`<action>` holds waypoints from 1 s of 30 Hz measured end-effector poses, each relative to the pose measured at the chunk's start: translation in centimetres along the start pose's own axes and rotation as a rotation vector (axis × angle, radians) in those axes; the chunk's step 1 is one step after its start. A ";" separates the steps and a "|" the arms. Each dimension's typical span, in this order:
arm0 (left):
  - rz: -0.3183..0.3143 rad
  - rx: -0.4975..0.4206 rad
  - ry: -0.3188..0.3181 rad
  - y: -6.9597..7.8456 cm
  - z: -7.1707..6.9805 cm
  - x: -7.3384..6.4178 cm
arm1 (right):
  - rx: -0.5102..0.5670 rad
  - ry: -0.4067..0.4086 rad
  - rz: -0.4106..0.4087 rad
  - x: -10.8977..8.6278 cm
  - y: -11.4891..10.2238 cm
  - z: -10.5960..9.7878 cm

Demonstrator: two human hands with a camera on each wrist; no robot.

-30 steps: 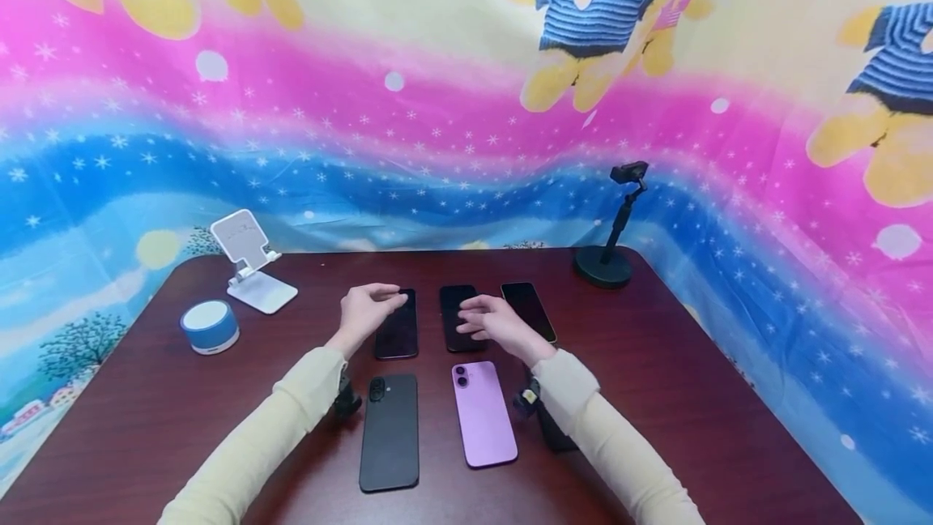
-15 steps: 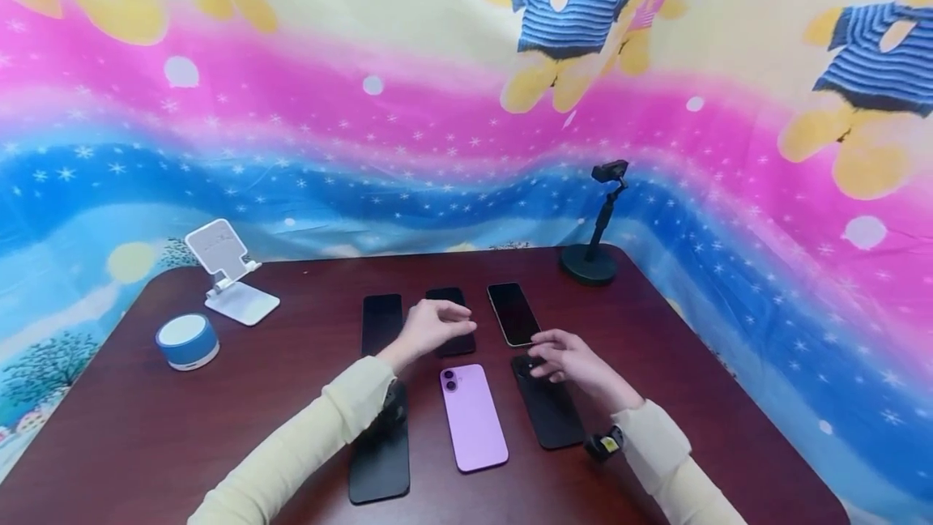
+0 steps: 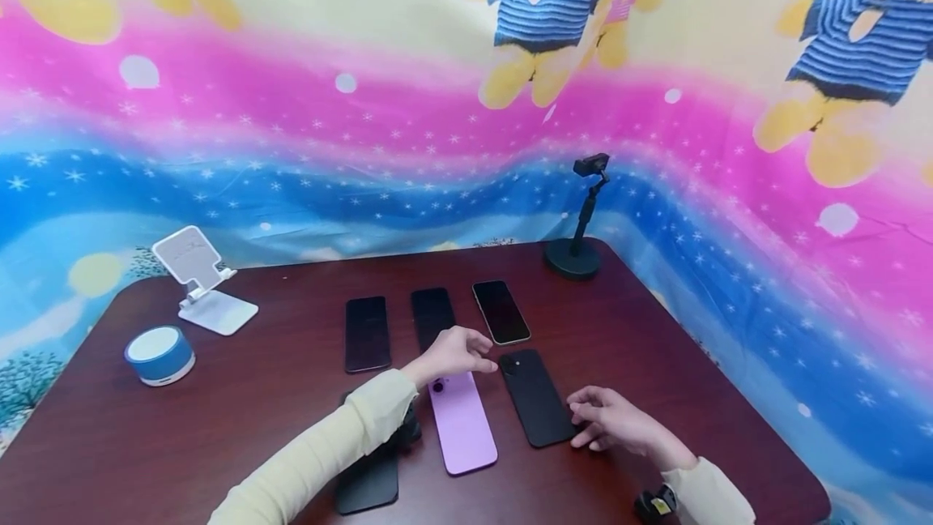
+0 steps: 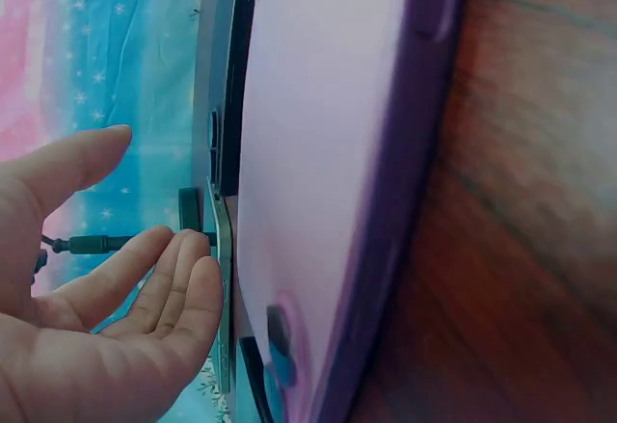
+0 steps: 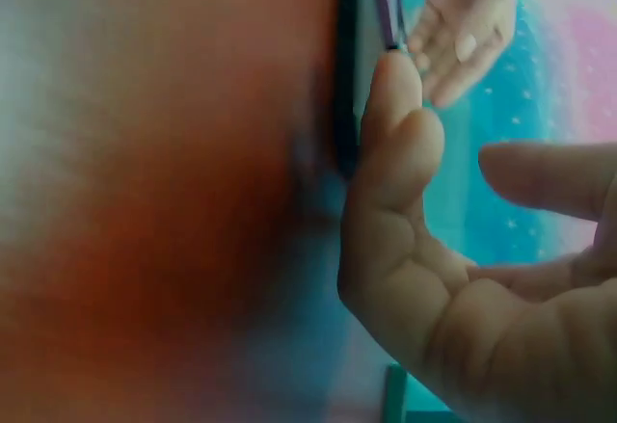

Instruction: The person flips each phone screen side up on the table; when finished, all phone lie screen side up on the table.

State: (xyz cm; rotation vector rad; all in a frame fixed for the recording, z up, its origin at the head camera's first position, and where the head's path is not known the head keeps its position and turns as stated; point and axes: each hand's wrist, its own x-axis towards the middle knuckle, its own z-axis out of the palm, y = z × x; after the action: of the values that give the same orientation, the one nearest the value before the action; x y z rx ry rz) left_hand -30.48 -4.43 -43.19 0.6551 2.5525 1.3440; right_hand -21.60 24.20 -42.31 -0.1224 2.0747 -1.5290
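Note:
My left hand (image 3: 452,353) hovers over the upper end of the purple phone (image 3: 465,428), covering part of it. Its fingers are loosely bent with the thumb apart, and nothing is between them. Beside the lower right edge of a black phone (image 3: 538,399), lying back up, is my right hand (image 3: 619,421), fingers relaxed and holding nothing; whether the fingertips touch the phone I cannot tell. Another black phone (image 3: 370,480) lies partly under the left forearm. In the left wrist view the purple phone (image 4: 308,105) is close beside the left hand (image 4: 116,317).
Behind lie three phones with dark screens up: a left one (image 3: 368,334), a middle one (image 3: 432,316) and a right one (image 3: 501,312). A white phone stand (image 3: 211,298) and a blue-and-white cylinder (image 3: 160,356) stand at left. A black camera stand (image 3: 574,258) is back right.
Both hands have moved right over the row of phones, the left from the back left phone to the purple one, the right down past the right black phone. The phones stay put; the view has turned.

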 end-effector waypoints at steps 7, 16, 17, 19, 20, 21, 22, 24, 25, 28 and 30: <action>0.020 -0.002 -0.047 -0.1 0.9 0.9 | 0.039 0.086 0.004 -0.9 0.8 1.4; 0.062 0.038 -0.082 0.3 2.0 1.6 | 0.149 -0.001 -0.034 -1.2 1.0 1.9; 0.071 0.046 -0.087 0.3 2.1 1.5 | 0.151 -0.001 -0.039 -1.2 1.0 2.0; 0.085 0.058 -0.093 0.4 2.1 1.5 | 0.152 0.003 -0.049 -1.1 1.1 2.2; 0.093 0.065 -0.094 0.4 2.1 1.5 | 0.156 0.007 -0.050 -1.1 1.0 2.3; 0.105 0.074 -0.095 0.5 2.1 1.4 | 0.157 0.009 -0.051 -1.0 1.0 2.4; 0.112 0.080 -0.094 0.5 2.1 1.4 | 0.161 0.012 -0.053 -1.1 1.0 2.4; 0.118 0.082 -0.092 0.7 2.1 1.4 | 0.168 0.023 -0.056 -1.1 1.0 2.5; 0.120 0.083 -0.091 0.8 2.2 1.4 | 0.169 0.027 -0.058 -1.1 1.0 2.6; 0.105 0.066 -0.080 1.1 2.2 1.4 | 0.165 0.049 -0.059 -1.1 1.0 2.9; 0.087 0.047 -0.070 1.1 2.3 1.4 | 0.157 0.062 -0.061 -1.1 1.0 3.0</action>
State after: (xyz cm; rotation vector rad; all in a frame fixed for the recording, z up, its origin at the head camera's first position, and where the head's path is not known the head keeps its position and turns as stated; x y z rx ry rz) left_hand -30.58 -1.50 -43.55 0.8165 2.5339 1.2670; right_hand -19.00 22.39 -43.38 -0.0806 2.0058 -1.7459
